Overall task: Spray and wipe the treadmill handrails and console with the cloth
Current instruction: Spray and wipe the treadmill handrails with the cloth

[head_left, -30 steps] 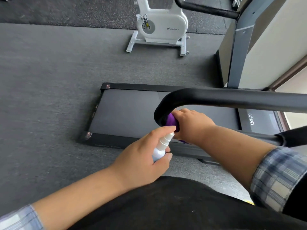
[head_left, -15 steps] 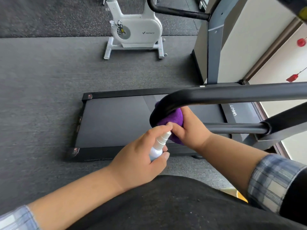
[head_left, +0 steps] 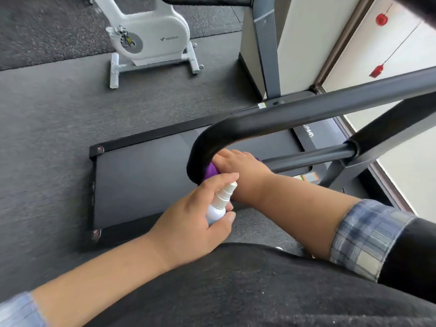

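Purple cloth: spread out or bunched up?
Bunched: the purple cloth shows only as a small wad between the right hand and the black handrail's bend.

Legible text: grey logo "MERACH" on white plastic exercise bike housing. White letters "UMA", partly cut off, on black treadmill deck front cover. Other stickers unreadable.

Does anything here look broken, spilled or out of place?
Nothing is spilled or askew. The only blemish is scuffed, worn-looking corner caps at the treadmill deck's rear end. Otherwise, the left hand holds a spray bottle and the right hand presses a purple cloth against the handrail's bend.
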The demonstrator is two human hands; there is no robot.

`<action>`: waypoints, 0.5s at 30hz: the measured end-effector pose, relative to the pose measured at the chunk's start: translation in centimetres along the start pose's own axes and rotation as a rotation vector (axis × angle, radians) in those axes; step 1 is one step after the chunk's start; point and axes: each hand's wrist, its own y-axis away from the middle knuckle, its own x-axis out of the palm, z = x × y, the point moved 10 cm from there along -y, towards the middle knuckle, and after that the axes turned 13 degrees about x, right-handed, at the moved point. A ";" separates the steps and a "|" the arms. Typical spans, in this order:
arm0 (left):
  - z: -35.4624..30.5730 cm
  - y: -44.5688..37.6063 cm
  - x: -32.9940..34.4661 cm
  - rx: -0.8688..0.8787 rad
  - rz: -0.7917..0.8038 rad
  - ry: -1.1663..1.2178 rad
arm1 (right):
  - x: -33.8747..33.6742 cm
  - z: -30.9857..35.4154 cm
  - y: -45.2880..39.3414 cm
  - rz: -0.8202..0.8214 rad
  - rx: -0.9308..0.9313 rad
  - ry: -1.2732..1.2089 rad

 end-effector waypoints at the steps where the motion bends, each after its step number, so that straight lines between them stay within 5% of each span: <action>1: -0.2 -0.4 0.5 0.010 0.017 0.009 | 0.1 -0.1 0.1 0.014 0.000 0.021; 15: -3.1 -5.7 6.5 0.042 0.094 0.047 | -1.6 -9.9 2.2 0.006 0.095 0.075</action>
